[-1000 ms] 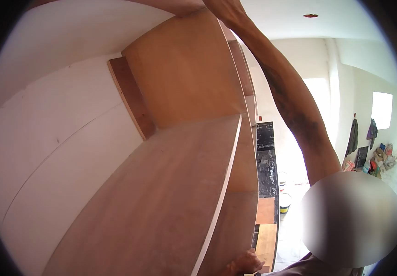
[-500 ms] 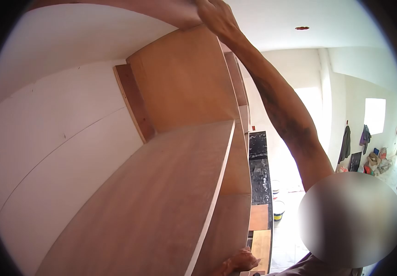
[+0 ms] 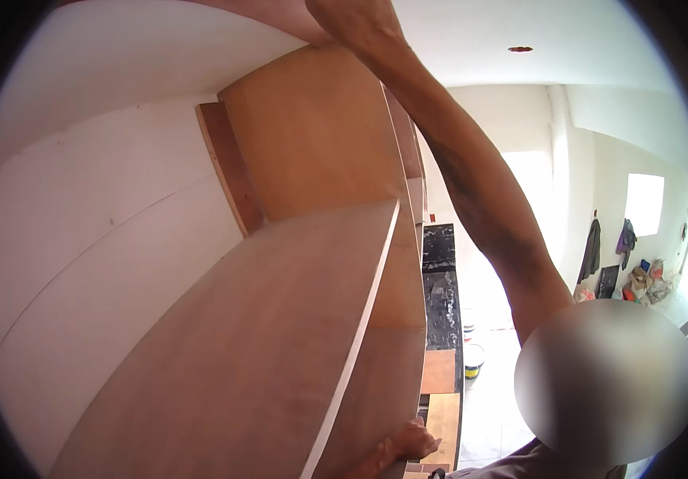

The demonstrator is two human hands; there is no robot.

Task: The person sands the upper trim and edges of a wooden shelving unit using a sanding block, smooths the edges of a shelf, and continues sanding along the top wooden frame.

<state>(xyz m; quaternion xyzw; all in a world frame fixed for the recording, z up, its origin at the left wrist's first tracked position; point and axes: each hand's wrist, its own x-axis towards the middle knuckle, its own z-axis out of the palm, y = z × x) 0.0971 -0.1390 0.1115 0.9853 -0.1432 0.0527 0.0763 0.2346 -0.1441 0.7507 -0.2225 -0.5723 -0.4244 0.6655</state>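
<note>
My right arm reaches up across the view, and my right hand (image 3: pixel 352 17) lies at the top edge against the end of a pinkish-brown panel (image 3: pixel 240 11). Its fingers are cut off by the frame. Low down, my left hand (image 3: pixel 413 439) is closed, fingers curled, beside the front edge of a wooden cabinet (image 3: pixel 320 132); what it holds, if anything, is hidden. A broad shelf board (image 3: pixel 232 343) with a pale front edge runs from the cabinet's upright side panel toward me.
A white wall (image 3: pixel 81 231) stands behind the cabinet. Below are a black counter (image 3: pixel 442 307) with wooden boards (image 3: pixel 442 415) on it and a paint bucket (image 3: pixel 473 361) on the floor. Clothes (image 3: pixel 591 251) hang at the far right. A blurred oval covers the lower right.
The view has shifted slightly, with the cabinet and room moving a little left and up. My right hand has moved left and higher, partly out of frame. My left hand stays low by the cabinet.
</note>
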